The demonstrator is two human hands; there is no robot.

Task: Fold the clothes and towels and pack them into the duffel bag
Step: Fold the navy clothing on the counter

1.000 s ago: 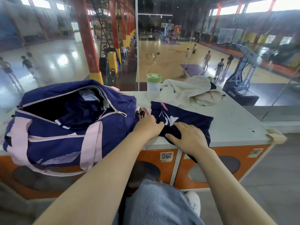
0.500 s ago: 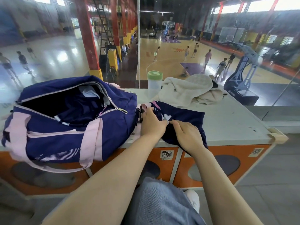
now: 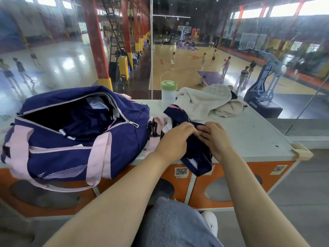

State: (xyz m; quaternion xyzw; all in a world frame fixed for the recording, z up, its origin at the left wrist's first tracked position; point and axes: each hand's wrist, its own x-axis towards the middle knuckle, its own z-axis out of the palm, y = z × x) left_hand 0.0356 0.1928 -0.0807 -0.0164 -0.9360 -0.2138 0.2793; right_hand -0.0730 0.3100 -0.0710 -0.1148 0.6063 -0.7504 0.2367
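one duffel bag [image 3: 71, 139], one navy garment [image 3: 194, 148], perhaps two towels [image 3: 204, 102], one bottle [image 3: 168, 93]

Navy garment [image 3: 194, 148] now bunched narrower between left hand [image 3: 175, 139] and right hand [image 3: 216, 139], drawn together, far edge lifted, near end hanging over tabletop [image 3: 249, 138] edge.

A pale grey counter top [image 3: 252, 134] over orange panels carries everything. On it, an open navy and pink duffel bag [image 3: 74, 136] sits at the left end. Right of the bag lies a bunched navy garment [image 3: 194, 148], overhanging the near edge. Behind the garment stand a green-lidded bottle [image 3: 168, 93] and a heap of cream towels [image 3: 208, 102].
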